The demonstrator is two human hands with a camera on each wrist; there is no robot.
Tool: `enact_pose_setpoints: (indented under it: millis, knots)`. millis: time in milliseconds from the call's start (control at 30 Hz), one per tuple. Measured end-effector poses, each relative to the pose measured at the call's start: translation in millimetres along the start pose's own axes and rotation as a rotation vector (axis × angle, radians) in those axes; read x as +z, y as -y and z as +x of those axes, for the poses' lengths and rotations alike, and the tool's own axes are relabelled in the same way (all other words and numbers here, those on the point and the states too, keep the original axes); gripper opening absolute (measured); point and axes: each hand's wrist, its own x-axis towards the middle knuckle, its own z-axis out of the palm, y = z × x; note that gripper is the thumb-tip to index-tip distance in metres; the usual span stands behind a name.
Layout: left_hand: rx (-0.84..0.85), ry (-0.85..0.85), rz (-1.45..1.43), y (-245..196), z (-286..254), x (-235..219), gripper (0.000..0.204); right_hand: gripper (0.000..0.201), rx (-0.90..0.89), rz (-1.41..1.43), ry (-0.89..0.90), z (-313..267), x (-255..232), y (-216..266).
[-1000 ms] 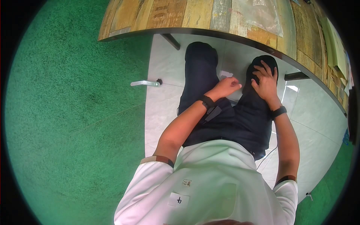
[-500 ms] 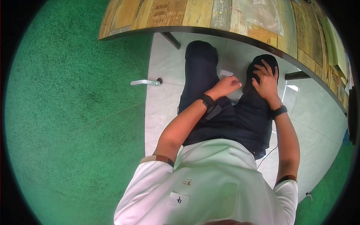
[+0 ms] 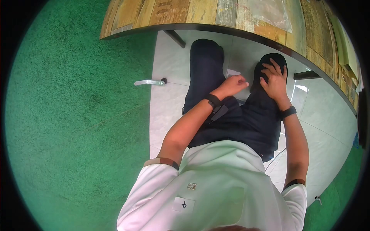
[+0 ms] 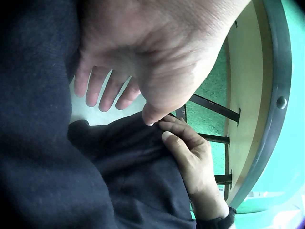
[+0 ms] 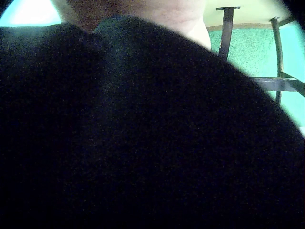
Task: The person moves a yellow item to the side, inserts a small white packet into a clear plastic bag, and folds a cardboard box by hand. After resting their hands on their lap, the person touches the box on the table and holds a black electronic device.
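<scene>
The left hand (image 3: 233, 86) hangs between the thighs with nothing in it; in the left wrist view its palm (image 4: 157, 52) shows, fingers loosely bent beside dark cloth. The right hand (image 3: 276, 81) rests on the right knee of the dark trousers (image 3: 206, 63), fingers spread. From the left wrist view, that right hand (image 4: 190, 160) lies on the trouser leg (image 4: 138, 167). In the right wrist view dark cloth (image 5: 143, 133) fills most of the picture, with part of the right hand (image 5: 143, 14) at the top and its fingers hidden.
A wood-patterned table (image 3: 204, 11) curves above the knees, with a clear plastic bag (image 3: 271, 15) on it. Yellowish items (image 3: 345, 50) lie at its right. Dark table legs (image 3: 175, 38), a metal bracket (image 3: 149, 82) and green carpet (image 3: 77, 115) are around the pale tiled floor (image 3: 169, 107).
The table edge and knees sit slightly higher in the head view. Both hands keep nearly the same pose and place.
</scene>
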Motion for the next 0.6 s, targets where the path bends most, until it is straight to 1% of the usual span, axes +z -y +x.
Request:
enact_pose_setpoints:
  millis: [600]
  knots:
    - [-0.02,0.015,0.019,-2.6,-0.3,-1.0,0.049,0.025,-0.006,-0.01,-0.011,-1.4,3.6,-2.7]
